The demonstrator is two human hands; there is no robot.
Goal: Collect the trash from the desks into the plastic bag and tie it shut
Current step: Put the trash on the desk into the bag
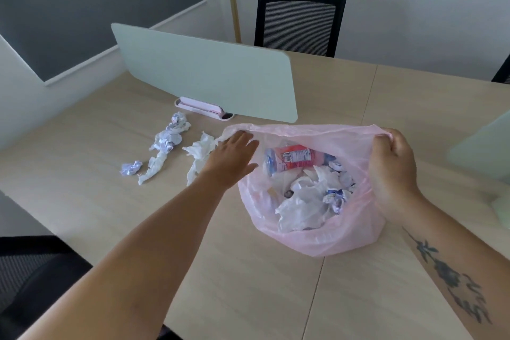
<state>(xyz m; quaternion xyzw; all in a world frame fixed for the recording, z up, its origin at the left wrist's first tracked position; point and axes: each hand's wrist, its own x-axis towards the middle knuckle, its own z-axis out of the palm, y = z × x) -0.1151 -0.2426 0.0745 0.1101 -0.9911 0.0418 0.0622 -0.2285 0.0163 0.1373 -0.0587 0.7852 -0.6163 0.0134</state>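
Observation:
A pink see-through plastic bag (317, 240) stands open on the wooden desk (248, 284). Inside it lie a red-labelled can (292, 160) and crumpled white tissues (306, 204). My right hand (393, 157) is closed on the bag's right rim and holds it up. My left hand (230, 157) is flat with its fingers apart at the bag's left rim, holding nothing. Just left of that hand lies a white tissue (198, 154). Farther left on the desk lie a long twist of crumpled paper (165, 146) and a small paper ball (131, 168).
A pale green divider panel (204, 69) stands behind the trash on a pink base (198, 107). A black mesh chair (298, 23) stands beyond the desk, another chair (30, 279) at my near left. A second panel (485, 143) shows at the right edge.

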